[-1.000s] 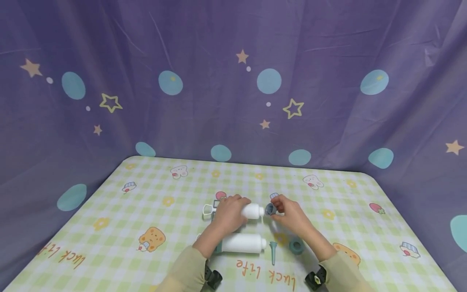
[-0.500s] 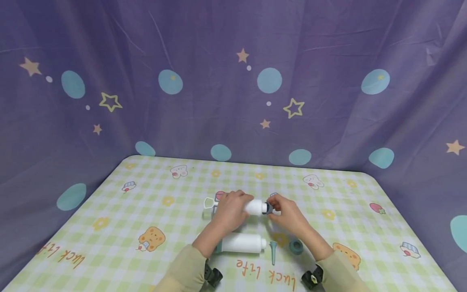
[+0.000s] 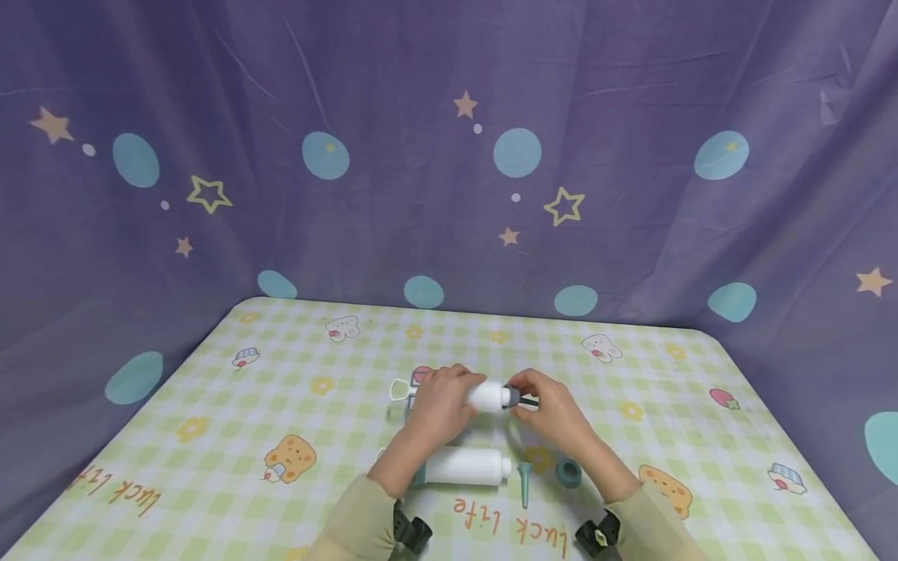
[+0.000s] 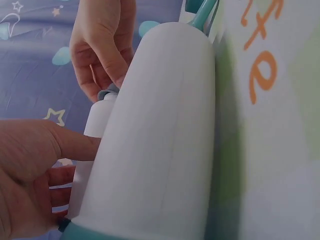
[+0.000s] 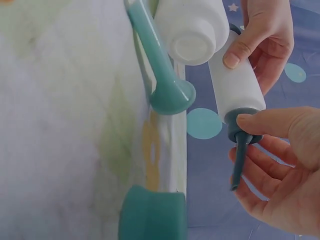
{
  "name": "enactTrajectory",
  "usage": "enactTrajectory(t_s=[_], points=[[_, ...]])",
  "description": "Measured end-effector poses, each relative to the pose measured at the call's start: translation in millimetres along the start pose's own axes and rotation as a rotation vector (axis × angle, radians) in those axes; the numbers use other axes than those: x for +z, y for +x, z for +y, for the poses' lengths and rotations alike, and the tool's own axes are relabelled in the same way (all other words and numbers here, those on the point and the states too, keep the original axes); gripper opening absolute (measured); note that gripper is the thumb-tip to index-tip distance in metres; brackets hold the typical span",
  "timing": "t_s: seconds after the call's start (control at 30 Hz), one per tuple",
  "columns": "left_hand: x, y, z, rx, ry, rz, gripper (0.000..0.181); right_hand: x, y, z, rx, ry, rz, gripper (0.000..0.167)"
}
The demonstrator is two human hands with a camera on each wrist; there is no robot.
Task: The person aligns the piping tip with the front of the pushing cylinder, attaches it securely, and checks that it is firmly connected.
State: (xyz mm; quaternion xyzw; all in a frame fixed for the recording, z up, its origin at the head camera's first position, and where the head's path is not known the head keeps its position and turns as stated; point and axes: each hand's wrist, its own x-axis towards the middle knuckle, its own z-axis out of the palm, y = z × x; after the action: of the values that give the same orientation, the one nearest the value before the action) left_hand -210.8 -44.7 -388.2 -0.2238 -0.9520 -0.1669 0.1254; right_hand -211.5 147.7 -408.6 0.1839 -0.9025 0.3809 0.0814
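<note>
My left hand [image 3: 440, 407] grips the far white syringe-like tube [image 3: 486, 396], which has a pale pull loop [image 3: 400, 389] at its left end. At its right end my right hand [image 3: 556, 409] pinches a dark grey-blue collar [image 5: 233, 120], thumb on one side and fingers on the other. A slim dark nozzle [image 5: 240, 162] sticks out through the collar. The collar sits over the tube's neck; how tightly, I cannot tell. A second white tube [image 3: 464, 467] with a teal end lies nearer, touched by neither hand.
Right of the nearer tube lies a loose teal nozzle [image 3: 525, 487], and beyond it a teal ring collar [image 3: 560, 473]. A checked cloth [image 3: 351, 499] covers the table, and a purple curtain [image 3: 393, 101] hangs behind it.
The right hand has moved the dark collar left, from just off the tube's end onto its neck. The dark nozzle now shows pointing right. The left hand keeps its hold; the tube rose slightly.
</note>
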Motion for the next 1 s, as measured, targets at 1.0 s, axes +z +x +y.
enactTrajectory(t_s=[1.0], points=[[-5.7, -1.5, -4.1, 0.018, 0.018, 0.029, 0.046, 0.9, -1.0, 7.9, 0.044, 0.178, -0.066, 0.028]])
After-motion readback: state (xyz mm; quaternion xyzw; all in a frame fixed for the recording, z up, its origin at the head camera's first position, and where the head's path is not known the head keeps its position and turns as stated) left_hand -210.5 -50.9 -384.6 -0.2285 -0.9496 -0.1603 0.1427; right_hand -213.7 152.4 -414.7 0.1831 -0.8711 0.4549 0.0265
